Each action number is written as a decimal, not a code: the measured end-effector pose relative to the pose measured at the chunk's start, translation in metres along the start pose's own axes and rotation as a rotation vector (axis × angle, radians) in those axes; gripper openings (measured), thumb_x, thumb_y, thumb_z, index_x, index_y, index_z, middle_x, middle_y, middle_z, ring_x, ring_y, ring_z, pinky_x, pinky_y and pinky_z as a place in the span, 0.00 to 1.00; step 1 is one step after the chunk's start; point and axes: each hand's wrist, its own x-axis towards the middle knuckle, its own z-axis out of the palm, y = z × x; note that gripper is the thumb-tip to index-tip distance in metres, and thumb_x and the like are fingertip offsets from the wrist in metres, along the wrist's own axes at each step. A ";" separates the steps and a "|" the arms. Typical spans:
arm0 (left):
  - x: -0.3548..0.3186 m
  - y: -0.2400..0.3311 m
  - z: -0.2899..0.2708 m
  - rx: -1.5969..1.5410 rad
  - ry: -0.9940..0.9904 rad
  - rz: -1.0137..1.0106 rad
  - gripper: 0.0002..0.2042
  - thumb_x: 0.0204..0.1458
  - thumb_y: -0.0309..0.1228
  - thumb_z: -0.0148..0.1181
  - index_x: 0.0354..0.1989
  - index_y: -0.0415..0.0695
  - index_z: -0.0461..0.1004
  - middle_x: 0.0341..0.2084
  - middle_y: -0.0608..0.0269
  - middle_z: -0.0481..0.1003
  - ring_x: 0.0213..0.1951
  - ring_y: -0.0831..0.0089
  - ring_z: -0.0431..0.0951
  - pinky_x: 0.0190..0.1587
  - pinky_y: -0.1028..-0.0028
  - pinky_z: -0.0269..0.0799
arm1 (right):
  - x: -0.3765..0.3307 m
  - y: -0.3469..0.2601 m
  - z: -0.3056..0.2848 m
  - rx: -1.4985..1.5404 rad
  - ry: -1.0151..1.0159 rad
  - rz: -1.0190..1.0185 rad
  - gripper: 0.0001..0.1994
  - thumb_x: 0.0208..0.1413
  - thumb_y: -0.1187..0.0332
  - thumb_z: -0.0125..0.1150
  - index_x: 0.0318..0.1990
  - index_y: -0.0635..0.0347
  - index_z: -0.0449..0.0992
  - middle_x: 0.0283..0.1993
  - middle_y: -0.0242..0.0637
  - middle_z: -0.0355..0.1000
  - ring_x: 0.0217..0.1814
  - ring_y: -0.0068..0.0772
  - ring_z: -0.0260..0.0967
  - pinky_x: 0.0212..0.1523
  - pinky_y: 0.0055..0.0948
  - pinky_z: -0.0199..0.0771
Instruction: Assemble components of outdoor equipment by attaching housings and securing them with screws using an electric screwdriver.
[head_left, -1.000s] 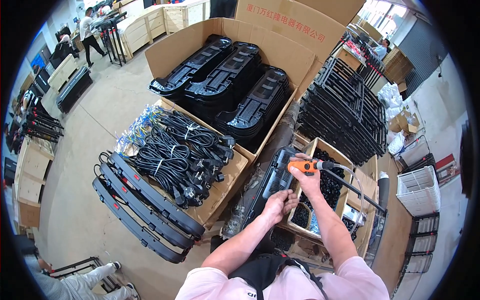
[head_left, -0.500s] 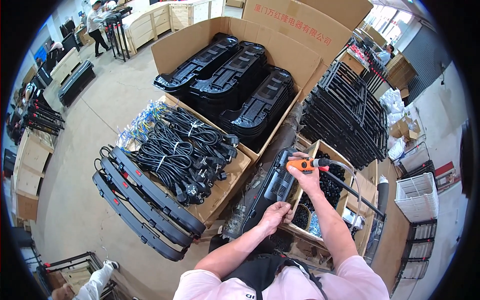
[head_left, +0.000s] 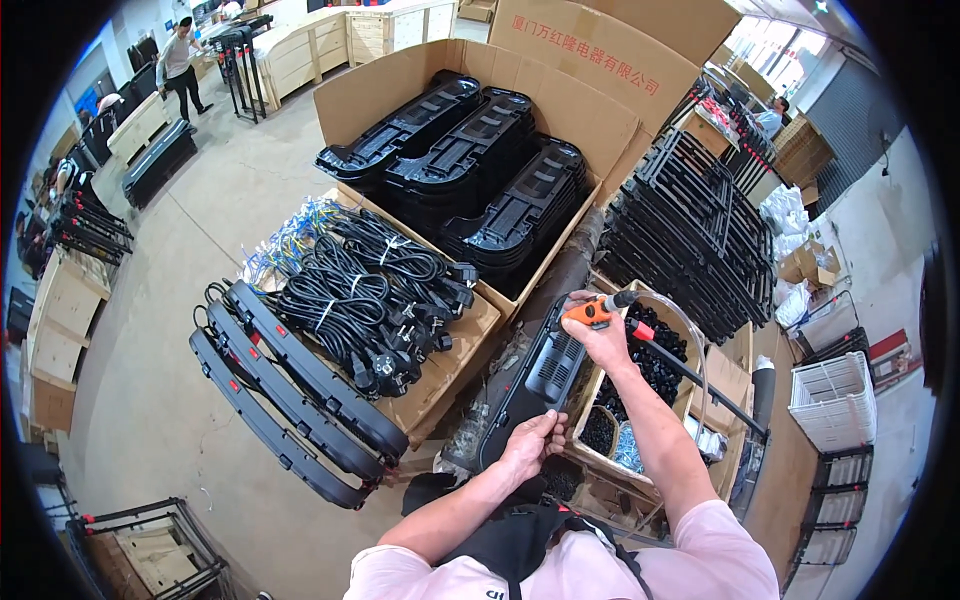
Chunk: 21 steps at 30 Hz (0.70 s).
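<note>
My right hand [head_left: 603, 345] is wrapped round an orange air screwdriver [head_left: 591, 313], whose grey end points up and right. A thin clear hose [head_left: 701, 350] arcs away near it. Below the tool is a long black plastic housing [head_left: 553, 368] with vent slots, lying lengthwise in front of me. The screwdriver is over the housing's far right part; its tip is hidden by my hand. My left hand [head_left: 537, 440] rests by the housing's near right edge, thumb and fingers pressed together. Whatever the fingers hold is too small to make out.
A wooden box [head_left: 640, 480] of small black parts and screws stands right of the housing. Bundled black power cords [head_left: 345, 290] and curved black strips [head_left: 290, 390] lie on cardboard at left. Black shells [head_left: 520, 200] fill a carton behind. Black frames [head_left: 690, 230] are stacked far right.
My right hand and the screwdriver have shifted slightly left and up, and the tool has tilted, its grey end higher. My left hand has moved a little left and down.
</note>
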 end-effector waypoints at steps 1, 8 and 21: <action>-0.001 -0.002 0.002 -0.046 0.014 0.014 0.14 0.71 0.38 0.56 0.55 0.41 0.79 0.33 0.69 0.79 0.30 0.78 0.80 0.35 0.77 0.82 | -0.008 0.006 -0.006 0.038 0.040 -0.082 0.23 0.52 0.71 0.75 0.57 0.62 0.77 0.51 0.37 0.80 0.52 0.29 0.78 0.57 0.32 0.78; 0.006 0.009 -0.010 -0.300 0.110 0.115 0.14 0.72 0.40 0.55 0.52 0.43 0.79 0.32 0.68 0.79 0.29 0.76 0.80 0.31 0.76 0.82 | -0.110 -0.036 -0.014 0.235 0.002 0.005 0.28 0.54 0.73 0.73 0.62 0.64 0.71 0.57 0.48 0.80 0.61 0.38 0.78 0.64 0.39 0.78; 0.008 0.003 0.003 -0.394 0.085 0.083 0.14 0.72 0.44 0.54 0.48 0.48 0.78 0.28 0.72 0.75 0.30 0.76 0.77 0.34 0.75 0.78 | -0.180 -0.033 -0.024 0.292 0.012 0.081 0.27 0.55 0.73 0.72 0.62 0.66 0.70 0.59 0.50 0.79 0.62 0.38 0.77 0.67 0.41 0.76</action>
